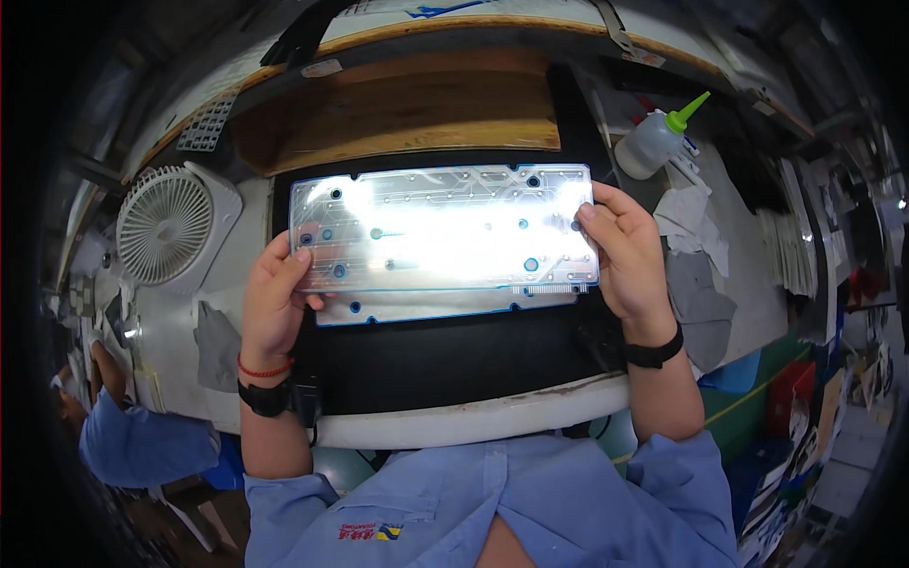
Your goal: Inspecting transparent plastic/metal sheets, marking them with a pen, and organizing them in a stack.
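Observation:
A clear membrane circuit sheet (445,270) with silvery traces, round holes, a blue-lined edge and a comb-like contact tail at its lower right is held up over the black work mat (454,364). Strong glare whitens its middle. Below its lower edge shows a shiny, notched sheet (445,308), also blue-edged; whether the two are joined I cannot tell. My left hand (275,282) pinches the left end, thumb on top. At the right end, my right hand (627,244) grips the edge between thumb and fingers.
A white fan (166,225) stands at left; a wooden board (398,109) lies behind the mat. To the right are a squeeze bottle (651,144) with a green nozzle, a grey cloth (699,308) and white rags (696,222). Another person's blue sleeve (147,440) is at lower left.

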The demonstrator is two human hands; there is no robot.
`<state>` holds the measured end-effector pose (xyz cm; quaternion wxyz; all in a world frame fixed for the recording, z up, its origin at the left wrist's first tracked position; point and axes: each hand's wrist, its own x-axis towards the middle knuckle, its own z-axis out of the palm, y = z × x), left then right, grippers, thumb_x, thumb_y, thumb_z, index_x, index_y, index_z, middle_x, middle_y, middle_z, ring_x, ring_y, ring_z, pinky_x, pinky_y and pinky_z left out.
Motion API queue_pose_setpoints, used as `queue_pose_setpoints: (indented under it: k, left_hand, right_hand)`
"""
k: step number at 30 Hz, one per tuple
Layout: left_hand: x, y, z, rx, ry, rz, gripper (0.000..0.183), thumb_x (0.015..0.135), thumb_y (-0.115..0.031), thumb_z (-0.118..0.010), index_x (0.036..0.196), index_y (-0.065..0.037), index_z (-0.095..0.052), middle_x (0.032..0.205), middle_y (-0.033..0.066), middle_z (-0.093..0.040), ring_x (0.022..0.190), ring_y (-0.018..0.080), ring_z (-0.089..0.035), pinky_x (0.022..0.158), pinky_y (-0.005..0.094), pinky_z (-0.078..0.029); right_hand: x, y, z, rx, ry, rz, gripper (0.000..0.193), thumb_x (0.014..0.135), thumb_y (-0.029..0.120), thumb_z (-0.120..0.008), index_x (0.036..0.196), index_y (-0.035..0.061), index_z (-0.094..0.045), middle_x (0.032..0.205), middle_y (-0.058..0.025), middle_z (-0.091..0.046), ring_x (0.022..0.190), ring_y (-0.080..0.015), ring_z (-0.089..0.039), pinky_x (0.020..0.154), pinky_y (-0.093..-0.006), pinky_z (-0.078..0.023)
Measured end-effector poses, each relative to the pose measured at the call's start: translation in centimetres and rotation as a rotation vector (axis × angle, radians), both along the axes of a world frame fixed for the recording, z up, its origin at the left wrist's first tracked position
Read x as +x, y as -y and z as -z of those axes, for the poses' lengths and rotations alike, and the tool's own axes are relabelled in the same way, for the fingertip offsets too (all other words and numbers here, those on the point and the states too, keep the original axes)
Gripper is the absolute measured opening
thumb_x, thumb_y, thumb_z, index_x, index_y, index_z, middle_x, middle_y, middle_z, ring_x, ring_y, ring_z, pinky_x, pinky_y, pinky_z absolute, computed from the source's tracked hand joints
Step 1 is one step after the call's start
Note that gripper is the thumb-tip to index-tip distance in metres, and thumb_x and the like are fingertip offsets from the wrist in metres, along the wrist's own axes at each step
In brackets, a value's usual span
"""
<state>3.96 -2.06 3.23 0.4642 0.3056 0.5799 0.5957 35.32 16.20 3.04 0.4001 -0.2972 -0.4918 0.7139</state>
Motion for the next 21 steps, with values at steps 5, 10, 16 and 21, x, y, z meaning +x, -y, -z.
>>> queue_pose_setpoints:
  k: [5, 10, 16, 21]
  left_hand:
    - [-0.13, 0.03, 0.21, 0.01, -0.018, 0.014, 0.035, 0.097, -0.019, -0.051, 0.126, 0.001, -0.05, 0.103, 0.0109, -0.068, 0.069, 0.0063, -0.062, 0.053, 0.0158, -0.047]
    - [-0.2, -0.05, 0.48, 0.009, -0.036, 0.02, 0.034, 0.098, -0.02, -0.05, 0.126, 0.0, -0.05, 0.103, 0.0103, -0.069, 0.07, 0.0075, -0.064, 0.053, 0.0164, -0.048]
    - [0.16, -0.18, 0.1, -0.012, -0.042, -0.004, 0.037, 0.097, -0.019, -0.051, 0.128, 0.002, -0.049, 0.1, 0.0106, -0.069, 0.068, 0.0058, -0.061, 0.051, 0.0159, -0.046]
    - [0.14, -0.24, 0.21, -0.009, -0.046, -0.001, 0.038, 0.097, -0.019, -0.052, 0.129, 0.001, -0.048, 0.1, 0.0101, -0.069, 0.069, 0.0055, -0.061, 0.051, 0.0157, -0.046]
  right_hand:
    - [0.13, -0.06, 0.11, 0.011, 0.005, -0.009, 0.032, 0.094, 0.008, -0.059, 0.121, -0.0074, -0.054, 0.075, 0.0014, -0.06, 0.061, 0.0001, -0.048, 0.054, -0.0156, -0.034]
    - [-0.06, 0.16, 0.02, 0.016, 0.009, 0.019, 0.032, 0.093, 0.008, -0.06, 0.121, -0.0075, -0.054, 0.073, 0.0016, -0.059, 0.059, -0.0003, -0.047, 0.052, -0.0161, -0.035]
    - [0.01, 0.2, -0.16, 0.042, 0.018, 0.014, 0.033, 0.093, 0.009, -0.06, 0.121, -0.0073, -0.054, 0.071, 0.0012, -0.059, 0.057, -0.0007, -0.048, 0.05, -0.0162, -0.035]
    - [0.11, 0.25, -0.24, 0.035, 0.009, 0.009, 0.033, 0.094, 0.009, -0.06, 0.121, -0.0072, -0.053, 0.072, 0.0006, -0.06, 0.057, -0.001, -0.048, 0.05, -0.0164, -0.036]
